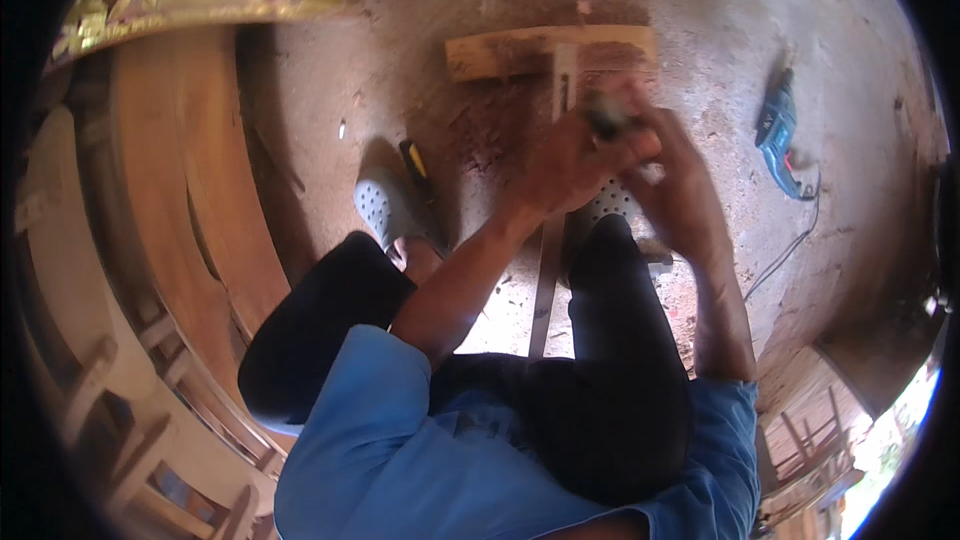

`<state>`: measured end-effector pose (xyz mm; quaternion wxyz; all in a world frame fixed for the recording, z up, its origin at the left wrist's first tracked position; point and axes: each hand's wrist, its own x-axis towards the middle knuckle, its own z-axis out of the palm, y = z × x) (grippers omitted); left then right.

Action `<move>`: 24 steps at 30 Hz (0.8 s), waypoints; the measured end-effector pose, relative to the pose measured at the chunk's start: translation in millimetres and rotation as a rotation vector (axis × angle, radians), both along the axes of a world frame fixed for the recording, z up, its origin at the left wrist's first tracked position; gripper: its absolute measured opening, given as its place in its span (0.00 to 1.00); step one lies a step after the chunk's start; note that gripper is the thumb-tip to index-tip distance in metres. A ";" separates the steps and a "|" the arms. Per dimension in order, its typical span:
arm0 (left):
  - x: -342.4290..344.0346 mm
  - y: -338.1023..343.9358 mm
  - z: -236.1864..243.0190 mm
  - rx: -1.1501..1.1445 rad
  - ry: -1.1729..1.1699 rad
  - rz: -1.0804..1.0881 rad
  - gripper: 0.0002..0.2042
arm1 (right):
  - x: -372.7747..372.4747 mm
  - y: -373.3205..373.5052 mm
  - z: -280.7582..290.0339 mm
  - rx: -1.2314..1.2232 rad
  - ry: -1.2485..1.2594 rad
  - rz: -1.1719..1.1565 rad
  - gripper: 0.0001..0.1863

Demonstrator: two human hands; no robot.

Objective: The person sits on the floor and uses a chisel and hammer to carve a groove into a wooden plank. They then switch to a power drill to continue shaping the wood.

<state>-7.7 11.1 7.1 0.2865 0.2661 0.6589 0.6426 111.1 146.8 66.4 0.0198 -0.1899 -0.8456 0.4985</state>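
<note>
My left hand [560, 168] and my right hand [668, 152] meet in front of me, over the narrow wooden strip. Both have curled fingers and are smeared by motion. Between them is a small dark object [608, 116], too blurred to name. Beneath the hands runs a long narrow wooden strip [565, 68] with a slot near its far end. That end rests on a short wooden plank [500, 52] lying crosswise on the floor. The strip's near end passes between my legs, partly hidden by my left forearm and hands.
A blue corded power drill [778, 135] lies on the floor at the right. A yellow-and-black handled tool [415, 162] is beside my left grey clog [382, 202]. Long wooden boards [165, 160] and curved wooden furniture parts [95, 270] fill the left side. Wood shavings [485, 140] litter the floor.
</note>
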 end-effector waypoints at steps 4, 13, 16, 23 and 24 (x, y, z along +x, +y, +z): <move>-37.7 -12.0 2.2 0.108 -0.303 0.296 0.10 | 7.5 9.4 13.1 0.077 0.051 -0.114 0.30; -82.1 -91.1 -2.3 0.507 -0.515 0.427 0.12 | 257.2 8.7 -192.5 0.253 -1.230 0.049 0.29; -72.6 -77.8 0.0 0.516 -0.518 0.418 0.12 | 319.3 -44.1 -224.6 0.120 -1.256 -0.041 0.33; -49.4 -57.6 24.8 0.246 -0.237 0.419 0.28 | 334.9 -98.2 -243.5 0.118 -1.007 -0.443 0.25; -46.5 -58.4 30.7 0.180 -0.096 0.354 0.22 | 333.3 -96.9 -244.4 0.073 -0.976 -0.477 0.24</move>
